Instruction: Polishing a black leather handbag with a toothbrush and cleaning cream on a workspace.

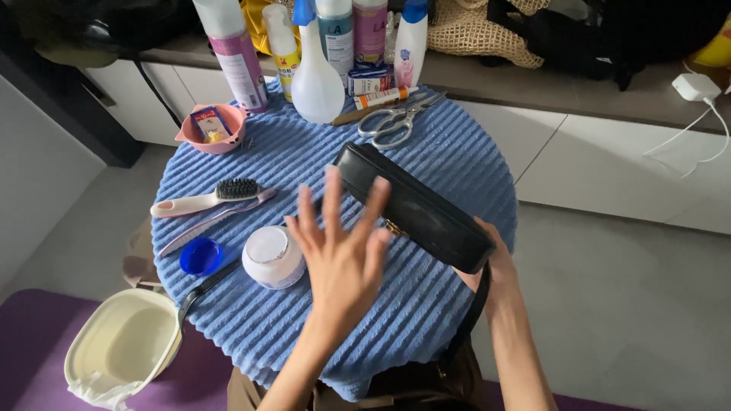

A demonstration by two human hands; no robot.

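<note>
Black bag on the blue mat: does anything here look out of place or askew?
The black bag lies diagonally, its end past the table edge, held by the right hand. Its strap trails under the white jar. Nothing looks spilled.

Black bag [415,209] (blue ribbed cloth [304,152] beneath).

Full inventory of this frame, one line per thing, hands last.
bag: 1, black, on the mat, right of centre
mat: 1, blue ribbed, covers the round table
scissors: 1, metal, far side of mat
spray bottle: 1, white with blue top, far edge
bowl: 1, pink, far left of mat
brush: 1, pale handle, dark bristles, left
jar: 1, white, open, near centre
lid: 1, blue, left of jar
bin: 1, cream, on floor, lower left
charger: 1, white, counter right
left hand: open, fingers spread above mat beside the bag
right hand: grips the bag's near end
</note>
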